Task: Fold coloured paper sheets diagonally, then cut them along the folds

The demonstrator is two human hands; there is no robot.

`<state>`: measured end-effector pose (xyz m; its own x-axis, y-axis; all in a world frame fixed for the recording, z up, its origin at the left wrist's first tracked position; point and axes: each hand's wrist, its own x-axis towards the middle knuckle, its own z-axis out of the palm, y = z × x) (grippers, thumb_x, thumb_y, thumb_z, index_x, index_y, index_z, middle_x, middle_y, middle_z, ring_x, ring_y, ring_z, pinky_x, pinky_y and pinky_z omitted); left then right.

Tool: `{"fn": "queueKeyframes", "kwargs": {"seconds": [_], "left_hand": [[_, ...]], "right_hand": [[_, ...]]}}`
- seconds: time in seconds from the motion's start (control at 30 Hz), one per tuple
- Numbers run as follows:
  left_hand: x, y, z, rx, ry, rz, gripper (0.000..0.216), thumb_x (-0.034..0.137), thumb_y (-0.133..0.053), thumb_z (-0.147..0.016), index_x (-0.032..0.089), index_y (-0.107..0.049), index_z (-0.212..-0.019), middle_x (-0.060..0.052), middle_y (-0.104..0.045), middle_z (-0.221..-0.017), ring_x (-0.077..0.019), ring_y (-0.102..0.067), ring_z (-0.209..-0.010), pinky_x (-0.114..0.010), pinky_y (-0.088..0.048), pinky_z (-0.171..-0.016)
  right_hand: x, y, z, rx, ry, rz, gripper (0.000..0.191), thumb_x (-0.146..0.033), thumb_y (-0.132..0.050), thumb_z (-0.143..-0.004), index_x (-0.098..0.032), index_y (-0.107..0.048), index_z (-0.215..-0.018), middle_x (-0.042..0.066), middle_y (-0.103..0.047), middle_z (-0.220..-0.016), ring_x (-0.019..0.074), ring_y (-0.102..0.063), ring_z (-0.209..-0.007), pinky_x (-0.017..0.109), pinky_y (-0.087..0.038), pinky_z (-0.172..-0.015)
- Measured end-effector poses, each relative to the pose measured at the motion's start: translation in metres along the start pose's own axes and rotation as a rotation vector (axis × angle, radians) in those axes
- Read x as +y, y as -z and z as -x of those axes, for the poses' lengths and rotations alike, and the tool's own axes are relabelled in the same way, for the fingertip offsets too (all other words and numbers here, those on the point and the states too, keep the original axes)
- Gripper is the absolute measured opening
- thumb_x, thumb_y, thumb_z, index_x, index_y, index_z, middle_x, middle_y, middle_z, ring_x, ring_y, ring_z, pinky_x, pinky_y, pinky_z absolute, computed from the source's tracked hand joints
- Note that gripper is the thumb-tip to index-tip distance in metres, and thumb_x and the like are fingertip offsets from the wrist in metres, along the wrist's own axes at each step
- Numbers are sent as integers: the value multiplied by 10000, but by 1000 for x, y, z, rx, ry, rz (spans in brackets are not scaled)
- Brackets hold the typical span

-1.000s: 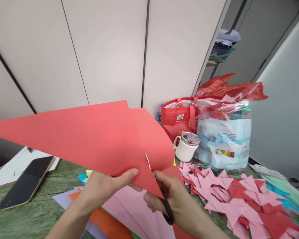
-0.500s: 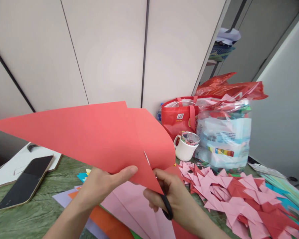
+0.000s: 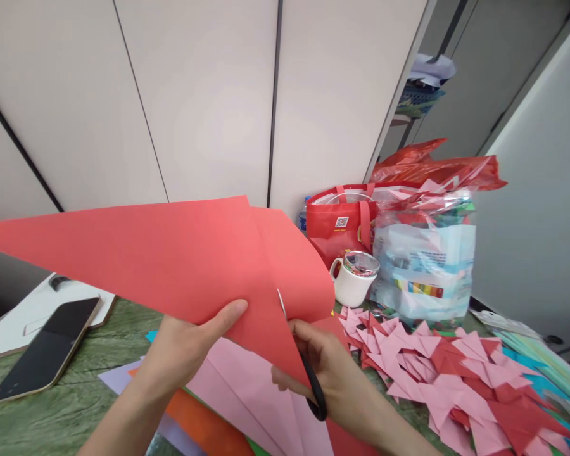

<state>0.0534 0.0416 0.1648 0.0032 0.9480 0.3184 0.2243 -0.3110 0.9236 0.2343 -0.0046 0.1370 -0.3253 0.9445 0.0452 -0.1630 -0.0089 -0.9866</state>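
Observation:
A large sheet of red paper [image 3: 180,253] is held up over the table, its left end tapering to a point and its right side curling. My left hand [image 3: 197,342] pinches its lower edge, thumb on the near face, the other fingers hidden behind. My right hand [image 3: 327,361] is closed around black-handled scissors [image 3: 318,396]. Part of a thin metal blade shows at a slit in the red paper; the rest of the scissors is hidden by paper and fingers. Below lie pink paper sheets [image 3: 247,392] and orange paper [image 3: 204,427].
Folded pink and red paper pieces [image 3: 432,367] are heaped on the right. Behind them stand a white mug [image 3: 352,285], a red bag [image 3: 330,231] and a clear plastic bag [image 3: 425,266]. A phone [image 3: 47,348] rests on the left, by a white board [image 3: 9,329].
My left hand has slid slightly left and up along the red paper's edge. The scissors remain at the slit, and their handle has shifted only a little.

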Motion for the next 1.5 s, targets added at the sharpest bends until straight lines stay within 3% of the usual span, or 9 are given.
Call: {"fn": "queueKeyframes", "kwargs": {"seconds": [0.2, 0.37, 0.6, 0.77, 1.17, 1.33, 1.5], "left_hand": [[0, 2, 2, -11, -24, -130, 244, 432, -686, -699, 222, -600, -789, -31, -673, -812, -224, -655, -770, -300, -557, -597], [3, 2, 2, -66, -5, -121, 199, 410, -666, -720, 227, -602, -763, -6, -678, -696, -203, -665, -673, -283, -555, -543], [6, 1, 2, -149, 19, -26, 135, 345, -664, -734, 219, -622, -757, 6, -701, -638, -188, -680, -578, -281, -577, -555], [6, 1, 1, -225, 63, 42, 174, 376, -640, -756, 204, -658, -742, -14, -698, -599, -206, -674, -525, -312, -582, -531], [8, -2, 2, -206, 64, 89, 149, 358, -659, -756, 211, -640, -739, -4, -698, -596, -194, -668, -496, -294, -578, -510], [10, -1, 3, -197, 76, 75, 155, 371, -665, -746, 218, -642, -739, -6, -702, -619, -196, -667, -501, -294, -575, -489], [7, 0, 5, -151, 79, -74, 217, 440, -652, -735, 224, -660, -717, -14, -690, -585, -226, -687, -581, -331, -592, -582]], "right_hand": [[2, 2, 0, -16, 36, 5, 332, -251, -789, -680, -199, -625, -963, 3, -633, -936, 118, -572, -817, 230, -473, -757], [1, 1, 1, -25, 30, -22, 380, -268, -795, -672, -214, -624, -1007, 10, -631, -959, 141, -584, -855, 272, -473, -815], [3, 0, 1, -23, 36, -70, 310, -226, -812, -648, -198, -641, -905, -55, -544, -725, 71, -485, -654, 191, -445, -683], [-2, -2, 0, 6, 10, -64, 308, -246, -823, -623, -178, -636, -858, -52, -546, -686, 65, -458, -596, 172, -387, -546], [-6, -5, -1, 34, -15, -54, 274, -260, -818, -606, -162, -583, -708, -55, -555, -596, 69, -463, -555, 183, -402, -532], [-5, -5, 0, 63, 10, -26, 265, -301, -799, -629, -178, -613, -773, -34, -574, -651, 93, -479, -584, 208, -392, -541], [-2, -4, 0, 54, 45, -27, 283, -290, -797, -636, -176, -625, -831, -2, -628, -793, 97, -498, -630, 216, -403, -583]]}}
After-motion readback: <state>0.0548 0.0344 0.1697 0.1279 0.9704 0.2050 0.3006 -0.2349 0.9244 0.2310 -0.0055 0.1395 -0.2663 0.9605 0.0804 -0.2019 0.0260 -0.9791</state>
